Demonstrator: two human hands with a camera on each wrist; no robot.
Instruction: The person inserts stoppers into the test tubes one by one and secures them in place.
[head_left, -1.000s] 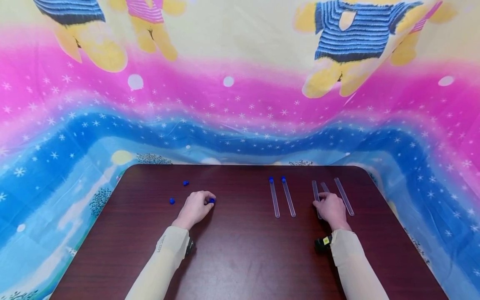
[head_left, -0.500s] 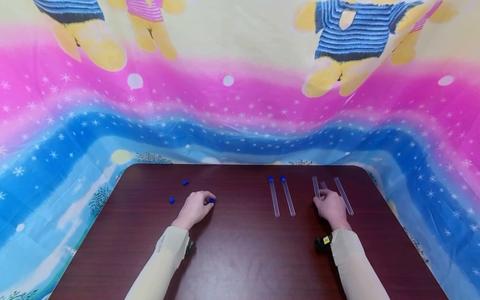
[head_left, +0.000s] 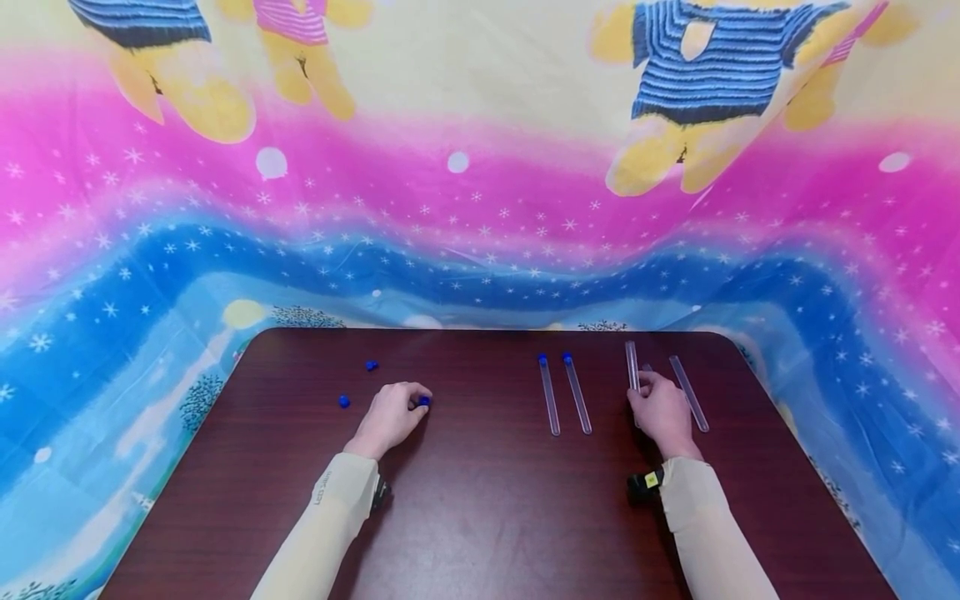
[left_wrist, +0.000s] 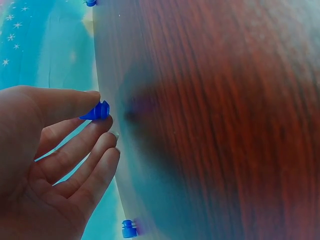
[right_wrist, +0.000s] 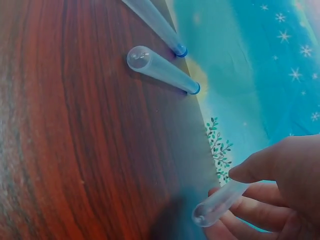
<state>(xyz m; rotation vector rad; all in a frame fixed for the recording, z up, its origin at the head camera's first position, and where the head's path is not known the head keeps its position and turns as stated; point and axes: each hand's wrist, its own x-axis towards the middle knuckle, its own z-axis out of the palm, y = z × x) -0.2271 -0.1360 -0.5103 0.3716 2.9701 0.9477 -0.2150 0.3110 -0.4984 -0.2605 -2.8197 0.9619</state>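
Observation:
Between thumb and index finger, my left hand [head_left: 386, 418] pinches a blue stopper [left_wrist: 103, 110], its other fingers spread loosely in the left wrist view. My right hand [head_left: 662, 413] grips a clear test tube [head_left: 632, 362] by its middle. In the right wrist view, the rounded end of that tube [right_wrist: 206, 212] points toward the camera, slightly above the table. Just behind the right hand, another tube [head_left: 647, 367] is mostly hidden. An uncapped tube [head_left: 688, 393] lies right of this hand. Left of it lie two tubes with blue stoppers, the nearer one [head_left: 578, 400] and its neighbour [head_left: 550, 400].
Two loose blue stoppers lie left of the left hand, one stopper [head_left: 344, 402] closer and one stopper [head_left: 371, 365] farther back. The dark wooden table [head_left: 480, 500] ends at a patterned cloth [head_left: 480, 208] behind it.
The tube in my right hand has risen and tilted up, its far end moving farther from me. The right fingers lifted slightly with it. My left hand has stayed in place with the stopper.

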